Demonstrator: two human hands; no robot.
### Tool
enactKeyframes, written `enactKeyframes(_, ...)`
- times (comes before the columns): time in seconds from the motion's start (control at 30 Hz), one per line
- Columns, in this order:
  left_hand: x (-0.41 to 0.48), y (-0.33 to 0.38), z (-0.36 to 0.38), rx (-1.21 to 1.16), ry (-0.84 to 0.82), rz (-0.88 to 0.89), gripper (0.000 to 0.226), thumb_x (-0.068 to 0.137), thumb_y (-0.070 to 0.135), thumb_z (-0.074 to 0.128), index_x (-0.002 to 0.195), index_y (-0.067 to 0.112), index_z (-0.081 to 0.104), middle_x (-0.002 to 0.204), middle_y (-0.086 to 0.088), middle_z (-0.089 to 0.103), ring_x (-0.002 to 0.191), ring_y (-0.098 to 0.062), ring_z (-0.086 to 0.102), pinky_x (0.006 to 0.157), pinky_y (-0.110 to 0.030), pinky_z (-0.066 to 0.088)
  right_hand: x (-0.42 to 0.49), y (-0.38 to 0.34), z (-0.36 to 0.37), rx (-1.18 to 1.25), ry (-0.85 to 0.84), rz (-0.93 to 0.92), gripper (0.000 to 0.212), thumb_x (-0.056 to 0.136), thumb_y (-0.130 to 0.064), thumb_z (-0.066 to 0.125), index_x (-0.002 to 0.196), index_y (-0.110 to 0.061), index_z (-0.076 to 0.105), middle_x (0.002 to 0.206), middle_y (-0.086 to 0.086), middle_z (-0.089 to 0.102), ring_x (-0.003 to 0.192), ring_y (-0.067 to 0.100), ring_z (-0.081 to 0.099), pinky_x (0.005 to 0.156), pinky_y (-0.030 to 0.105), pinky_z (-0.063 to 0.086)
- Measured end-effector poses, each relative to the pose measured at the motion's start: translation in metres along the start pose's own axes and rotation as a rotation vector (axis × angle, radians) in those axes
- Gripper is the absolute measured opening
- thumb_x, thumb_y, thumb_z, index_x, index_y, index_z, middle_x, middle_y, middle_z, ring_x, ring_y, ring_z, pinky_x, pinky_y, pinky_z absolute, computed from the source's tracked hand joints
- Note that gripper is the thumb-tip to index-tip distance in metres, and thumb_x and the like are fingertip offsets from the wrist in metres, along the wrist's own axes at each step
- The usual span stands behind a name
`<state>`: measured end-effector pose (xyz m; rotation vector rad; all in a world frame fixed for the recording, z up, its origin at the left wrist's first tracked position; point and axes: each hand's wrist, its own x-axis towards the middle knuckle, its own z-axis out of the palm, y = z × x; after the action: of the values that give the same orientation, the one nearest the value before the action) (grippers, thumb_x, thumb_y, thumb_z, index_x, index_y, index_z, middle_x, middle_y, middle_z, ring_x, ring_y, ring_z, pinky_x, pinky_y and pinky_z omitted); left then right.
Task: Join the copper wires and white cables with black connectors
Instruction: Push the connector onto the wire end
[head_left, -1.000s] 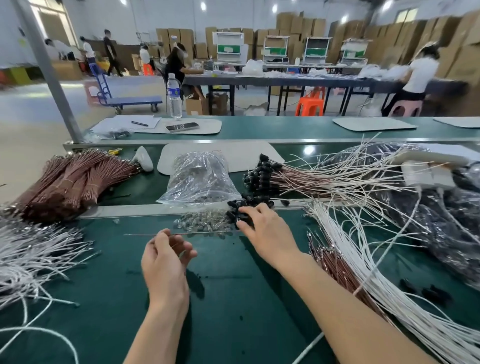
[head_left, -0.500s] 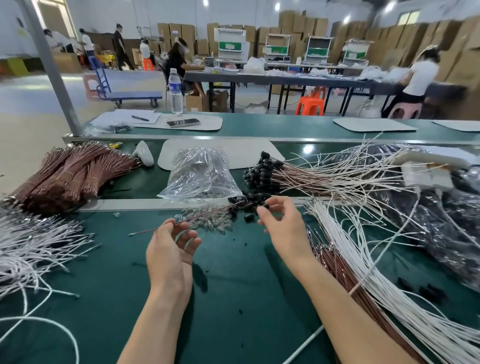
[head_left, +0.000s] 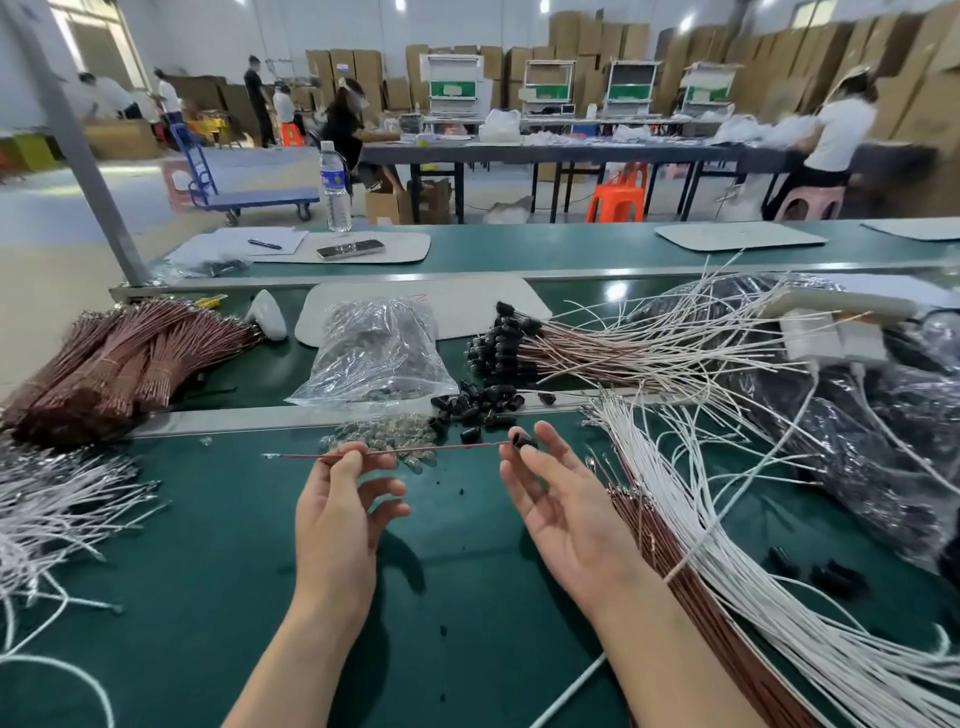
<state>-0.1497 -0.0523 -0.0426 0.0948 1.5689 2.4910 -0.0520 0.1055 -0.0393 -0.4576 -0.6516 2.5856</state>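
My left hand (head_left: 340, 512) pinches a thin copper wire (head_left: 415, 450) that lies level above the green table. Its right end meets a black connector (head_left: 523, 440) pinched at the fingertips of my right hand (head_left: 563, 506), palm turned up. Loose black connectors (head_left: 475, 405) lie just beyond, on the metal rail. White cables (head_left: 727, 530) and copper wires (head_left: 670, 582) fan out at my right. Finished joined wires with black connectors (head_left: 504, 345) lie behind.
Bundled copper wires (head_left: 114, 364) sit at far left, white cables (head_left: 47, 514) below them. A clear plastic bag (head_left: 376, 353) and small clear parts (head_left: 387, 434) lie at centre. Black bags (head_left: 857, 441) fill the right. People work at tables behind.
My right hand lifted a black connector from the pile and brought it to the wire's right end. My left hand raised the wire to level.
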Motion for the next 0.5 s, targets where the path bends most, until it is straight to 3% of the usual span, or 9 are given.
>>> enactKeyframes(0.2,0.0018,-0.0023,0.0000,0.023,-0.007,0.015,0.020,0.107,0.016,0.044,0.096,0.018,0.061,0.077,-0.001,0.070,0.059,-0.016,0.061,0.049,-0.025,0.052,0.0024,-0.0017,-0.0022,-0.029,0.002,-0.004,0.047,0.072,0.005,0.067,0.117,-0.009,0.064,0.102,0.014,0.075,0.089,0.022,0.075,0.068,0.024,0.060)
enactKeyframes(0.37,0.0021,-0.0031,-0.0001,0.041,-0.034,0.029,0.021,0.107,0.017,0.044,0.095,0.019,0.060,0.078,0.000,0.071,0.058,-0.014,0.061,0.048,-0.025,0.052,0.0047,0.0002,-0.0045,-0.126,0.028,-0.025,0.034,0.087,0.010,0.062,0.115,-0.009,0.067,0.101,0.010,0.076,0.084,0.017,0.075,0.065,0.022,0.059)
enactKeyframes(0.5,0.0022,-0.0034,-0.0014,0.039,-0.050,0.026,0.022,0.108,0.016,0.043,0.094,0.019,0.061,0.079,-0.001,0.071,0.059,-0.015,0.062,0.049,-0.026,0.052,0.0065,0.0038,-0.0043,-0.231,0.028,-0.045,0.028,0.088,0.008,0.063,0.104,-0.011,0.075,0.099,0.007,0.076,0.077,0.011,0.073,0.061,0.019,0.056)
